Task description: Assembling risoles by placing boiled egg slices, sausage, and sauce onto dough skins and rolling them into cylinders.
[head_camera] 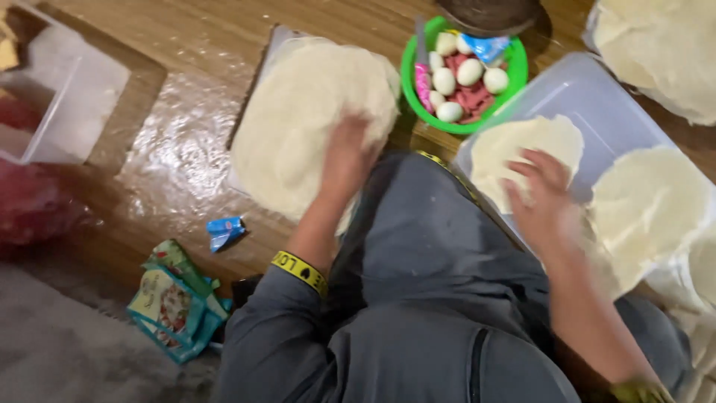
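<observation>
My left hand (346, 155) lies flat on a round, pale sheet of thin dough (306, 112) spread on the wooden floor in front of my knee. My right hand (543, 195) reaches, fingers spread and blurred, over another pale dough sheet (514, 145) inside a clear plastic tub (589, 97). More dough sheets (649, 201) lie in the tub to the right. Grey trousers cover my knee between the two hands. Both wrists wear yellow bands.
A green bowl (412, 82) behind my knee holds several peeled eggs, pink sausage pieces and small packets. A stack of dough (664, 52) sits at the far right, a clear box (63, 97) at the left, colourful packets (171, 298) and a blue wrapper (224, 230) on the floor.
</observation>
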